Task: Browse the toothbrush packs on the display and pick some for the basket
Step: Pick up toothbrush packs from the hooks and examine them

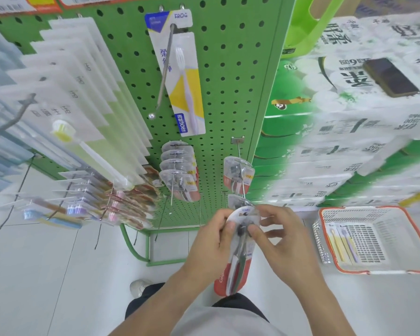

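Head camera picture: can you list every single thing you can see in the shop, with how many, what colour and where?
pegboard display: one, green, centre.
Frog toothbrush pack: one, white, blue and yellow, hanging top centre.
white packs: a long row, too blurred to count, on left hooks.
red-based packs: a few per hook, on two lower hooks.
held toothbrush pack: one, clear with red base, in both hands, at the tip of the lower right hook.
basket: one, white with orange rim, on the floor, right; two toothbrush packs inside.
tissue packs: stacked, white and green, right.
phone: one, dark, on the tissue packs.
shoe: one, white, bottom.
left hand: pinches the held pack.
right hand: pinches it too.
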### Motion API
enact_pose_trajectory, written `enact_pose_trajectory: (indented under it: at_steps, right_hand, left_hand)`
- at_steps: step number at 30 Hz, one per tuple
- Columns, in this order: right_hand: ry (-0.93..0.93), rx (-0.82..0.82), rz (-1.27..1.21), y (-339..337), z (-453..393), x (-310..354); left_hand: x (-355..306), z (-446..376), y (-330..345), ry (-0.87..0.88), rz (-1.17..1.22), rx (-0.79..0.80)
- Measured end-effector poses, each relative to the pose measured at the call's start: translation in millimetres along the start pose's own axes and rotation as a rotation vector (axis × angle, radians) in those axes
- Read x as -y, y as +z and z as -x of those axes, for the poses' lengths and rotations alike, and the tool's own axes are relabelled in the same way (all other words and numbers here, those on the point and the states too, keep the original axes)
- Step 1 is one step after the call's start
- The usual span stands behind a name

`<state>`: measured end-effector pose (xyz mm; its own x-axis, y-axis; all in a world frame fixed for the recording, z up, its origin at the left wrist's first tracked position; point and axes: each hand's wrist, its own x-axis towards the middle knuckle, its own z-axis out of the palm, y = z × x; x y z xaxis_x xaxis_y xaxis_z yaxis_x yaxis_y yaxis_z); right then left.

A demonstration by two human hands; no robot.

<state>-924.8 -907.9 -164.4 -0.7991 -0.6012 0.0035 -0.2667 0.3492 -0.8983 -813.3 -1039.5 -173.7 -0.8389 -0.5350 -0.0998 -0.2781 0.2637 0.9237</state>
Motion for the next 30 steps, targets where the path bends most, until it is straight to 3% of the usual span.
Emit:
enact_pose_trajectory:
  at_steps: [8, 14, 18, 21, 27, 30]
  right_hand:
    - [-0.004, 0.04, 0.033, -2.3, -9.9, -9.1]
    - [0.016, -0.077, 0.003, -10.3, -31.9, -4.4]
    - [0.06, -0.12, -0.011, -15.7, -71.1, -4.1]
    - [0.054, -0.053, 0.029, -10.7, -101.8, -7.5]
    - [0.06, 0.251, 0.179, -0.1, -140.0, -21.2]
    - [0.06, 0.267, 0.152, 4.9, -145.1, -24.3]
  left_hand:
    - [6.3, -12.8, 5.8, -0.101, 0.056, -0.079]
    - [8.5, -22.9, 6.5, -0.064, -0.206, -0.162]
    - [5.2, -25.9, 8.3, -0.052, -0.251, -0.186]
    - [6.0, -29.0, 9.5, -0.041, -0.286, -0.21]
    - [8.0, -38.1, 5.9, -0.055, -0.323, -0.227]
    - [7.5, -39.9, 6.3, -0.044, -0.334, -0.246]
